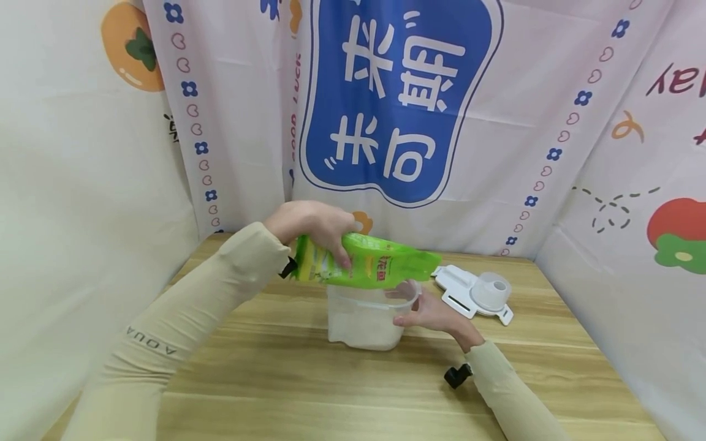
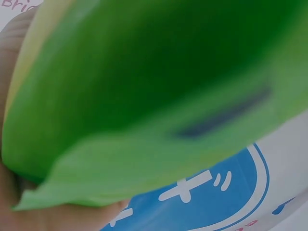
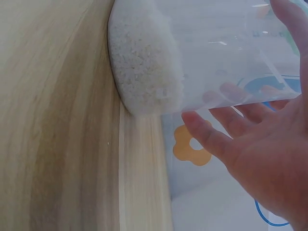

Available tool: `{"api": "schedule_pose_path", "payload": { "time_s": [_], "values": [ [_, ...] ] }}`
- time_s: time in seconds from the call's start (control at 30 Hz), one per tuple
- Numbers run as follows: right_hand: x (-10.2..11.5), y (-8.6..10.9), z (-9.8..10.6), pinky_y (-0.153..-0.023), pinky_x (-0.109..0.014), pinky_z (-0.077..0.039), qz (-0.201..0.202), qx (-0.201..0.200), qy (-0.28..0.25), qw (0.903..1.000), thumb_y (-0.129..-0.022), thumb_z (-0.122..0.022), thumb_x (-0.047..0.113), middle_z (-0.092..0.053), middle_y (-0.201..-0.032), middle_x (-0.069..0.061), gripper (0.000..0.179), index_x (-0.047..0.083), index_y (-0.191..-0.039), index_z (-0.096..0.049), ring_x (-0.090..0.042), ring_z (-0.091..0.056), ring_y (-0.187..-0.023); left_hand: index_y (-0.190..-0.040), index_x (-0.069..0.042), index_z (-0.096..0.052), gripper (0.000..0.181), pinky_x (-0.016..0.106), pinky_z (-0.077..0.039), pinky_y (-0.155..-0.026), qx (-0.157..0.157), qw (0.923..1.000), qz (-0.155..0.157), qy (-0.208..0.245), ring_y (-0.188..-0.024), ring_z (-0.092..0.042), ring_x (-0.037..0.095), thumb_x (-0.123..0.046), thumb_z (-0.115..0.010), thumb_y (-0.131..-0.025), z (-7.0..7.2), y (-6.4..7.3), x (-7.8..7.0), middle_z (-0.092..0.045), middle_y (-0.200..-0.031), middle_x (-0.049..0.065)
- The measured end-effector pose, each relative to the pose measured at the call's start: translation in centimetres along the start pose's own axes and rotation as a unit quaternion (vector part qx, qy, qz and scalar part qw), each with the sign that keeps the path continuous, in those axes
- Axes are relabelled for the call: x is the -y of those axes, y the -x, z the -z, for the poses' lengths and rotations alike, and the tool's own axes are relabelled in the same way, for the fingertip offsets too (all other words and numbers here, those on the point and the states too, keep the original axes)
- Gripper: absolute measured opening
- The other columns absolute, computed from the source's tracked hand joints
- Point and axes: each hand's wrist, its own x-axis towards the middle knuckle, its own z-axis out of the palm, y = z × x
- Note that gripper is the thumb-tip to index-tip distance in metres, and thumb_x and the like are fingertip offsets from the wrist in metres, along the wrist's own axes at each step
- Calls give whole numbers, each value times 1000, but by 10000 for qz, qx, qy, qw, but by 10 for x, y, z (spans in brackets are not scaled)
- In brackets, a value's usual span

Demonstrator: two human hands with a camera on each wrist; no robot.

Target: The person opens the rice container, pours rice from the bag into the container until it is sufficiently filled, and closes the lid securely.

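Observation:
My left hand (image 1: 328, 229) grips a bright green rice bag (image 1: 366, 263) from above, and the bag lies almost level over a clear plastic container (image 1: 366, 321). In the left wrist view the green bag (image 2: 144, 96) fills most of the picture, with fingers curled round its end. White rice (image 3: 144, 62) covers the bottom of the container, which stands on the table. My right hand (image 1: 432, 315) holds the container by its right side near the rim, thumb in front and fingers behind. In the right wrist view that hand (image 3: 260, 139) has its fingers spread along the clear wall.
Right of the container lies a white lid (image 1: 460, 288) bearing a translucent cup (image 1: 491, 291). The wooden table (image 1: 309, 392) ends at printed cloth walls (image 1: 259, 122) at the back and sides. A black wrist mount (image 1: 458, 375) sits by the right sleeve.

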Motion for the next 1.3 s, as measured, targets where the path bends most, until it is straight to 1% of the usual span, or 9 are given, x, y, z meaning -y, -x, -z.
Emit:
{"api": "schedule_pose_path", "payload": {
  "time_s": [0.27,0.47,0.63,0.87,0.97,1.17,1.3],
  "values": [
    [-3,1,3,-92,-34,-55,137,22,68,9999,-84,-76,19,-47,-147,-14,85,25,-152,-26,-36,-46,-136,-117,-16,-58,44,25,-60,-62,-50,10000,37,-68,-75,-72,16,-38,-78,-83,2,0,-3,-70,-96,4],
    [-3,1,5,-96,-34,-53,288,56,107,9995,-83,-77,19,-48,-147,-13,84,24,-152,-28,-37,-48,-134,-113,-14,-59,41,25,-60,-62,-88,9998,17,-192,-74,-72,16,-37,-78,-84,4,0,-7,-70,-94,4],
    [-2,0,6,-99,-35,-52,352,187,-80,9992,-83,-77,16,-44,-150,-12,86,23,-153,-27,-38,-46,-136,-111,-14,-61,38,25,-60,-62,-64,9998,36,-209,-73,-72,16,-35,-78,-84,4,0,-10,-71,-93,4],
    [-2,0,6,-97,-41,-53,472,311,-231,9981,-84,-75,11,-40,-153,-13,88,24,-154,-23,-42,-44,-136,-105,-15,-68,29,25,-60,-61,48,9994,-31,-327,-70,-73,15,-33,-78,-84,3,-3,-14,-73,-86,2],
    [-3,0,6,-100,-43,-50,444,319,-197,9983,-85,-74,11,-40,-153,-11,87,25,-153,-23,-41,-44,-137,-105,-16,-68,29,25,-60,-61,73,9995,14,-320,-71,-73,15,-32,-78,-84,2,-3,-15,-73,-86,1],
    [-4,2,5,-104,-42,-46,144,266,-107,9995,-85,-76,17,-42,-152,-12,83,22,-152,-28,-37,-43,-138,-107,-15,-68,31,25,-60,-61,51,9992,98,-389,-71,-73,15,-33,-78,-84,2,-2,-16,-73,-88,1],
    [-5,1,4,-103,-43,-48,190,270,-97,9994,-84,-76,18,-43,-152,-11,83,23,-152,-28,-37,-44,-137,-108,-16,-67,32,25,-60,-61,48,9992,110,-374,-72,-73,15,-33,-78,-84,1,-2,-16,-73,-88,1]
  ]
}}
